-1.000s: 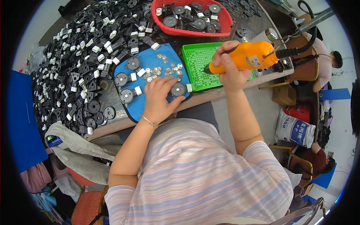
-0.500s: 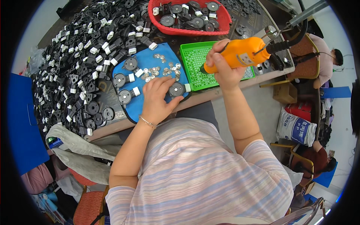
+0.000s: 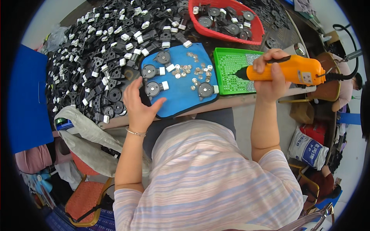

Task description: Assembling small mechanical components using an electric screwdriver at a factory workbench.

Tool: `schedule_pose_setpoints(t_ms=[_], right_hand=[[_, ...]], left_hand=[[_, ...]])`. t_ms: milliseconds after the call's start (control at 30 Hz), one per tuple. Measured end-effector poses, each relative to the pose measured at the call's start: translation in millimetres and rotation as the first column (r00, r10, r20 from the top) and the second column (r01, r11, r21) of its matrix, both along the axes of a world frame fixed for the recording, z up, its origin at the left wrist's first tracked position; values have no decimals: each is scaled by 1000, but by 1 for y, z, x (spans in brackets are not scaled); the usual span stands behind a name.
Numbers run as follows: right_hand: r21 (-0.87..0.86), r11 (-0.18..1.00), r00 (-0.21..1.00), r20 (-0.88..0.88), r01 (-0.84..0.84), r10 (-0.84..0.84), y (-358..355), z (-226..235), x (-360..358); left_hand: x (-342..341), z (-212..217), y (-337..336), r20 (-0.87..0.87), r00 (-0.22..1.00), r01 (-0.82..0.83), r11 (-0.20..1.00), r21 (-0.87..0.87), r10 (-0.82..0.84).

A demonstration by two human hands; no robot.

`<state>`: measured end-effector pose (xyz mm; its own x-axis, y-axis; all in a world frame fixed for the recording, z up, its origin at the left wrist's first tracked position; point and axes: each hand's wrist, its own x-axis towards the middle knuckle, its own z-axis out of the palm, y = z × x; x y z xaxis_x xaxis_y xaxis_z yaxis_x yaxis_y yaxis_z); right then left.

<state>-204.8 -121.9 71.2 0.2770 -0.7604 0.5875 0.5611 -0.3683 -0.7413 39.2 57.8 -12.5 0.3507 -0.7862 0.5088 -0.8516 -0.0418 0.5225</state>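
Note:
My right hand (image 3: 273, 82) is wrapped round an orange electric screwdriver (image 3: 304, 69). Its dark tip points left, over the green perforated tray (image 3: 220, 69). Small silver screws (image 3: 251, 59) lie in the tray's far right part. My left hand (image 3: 139, 109) is open, thumb spread from the fingers, at the left edge of a blue mat (image 3: 181, 102). Closest to it is a round black part with a white tab (image 3: 153, 88); two similar ones lie just beyond. Another round black part (image 3: 205, 89) sits at the mat's right. Several small round metal pieces (image 3: 181, 71) are scattered between them.
A big heap of black parts with white tabs (image 3: 111, 50) covers the table's left and far side. A red basket (image 3: 227, 34) of round black parts stands behind the tray. A coiled cable (image 3: 339, 77) runs from the screwdriver. Other people sit at the right.
My left hand has lifted off the right-hand round part and moved left, its fingers spreading. The screwdriver has swung right and lies more level. The whole view has shifted.

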Motion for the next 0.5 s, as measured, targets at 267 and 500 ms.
schedule_pose_setpoints(t_ms=[267,500], right_hand=[[23,991,987,95,-133,131,23,1,31],[8,997,997,-9,-83,83,26,1,23]], left_hand=[[-17,0,-20,171,949,-300,923,242,264],[-20,7,-23,204,938,-331,900,284,280]])
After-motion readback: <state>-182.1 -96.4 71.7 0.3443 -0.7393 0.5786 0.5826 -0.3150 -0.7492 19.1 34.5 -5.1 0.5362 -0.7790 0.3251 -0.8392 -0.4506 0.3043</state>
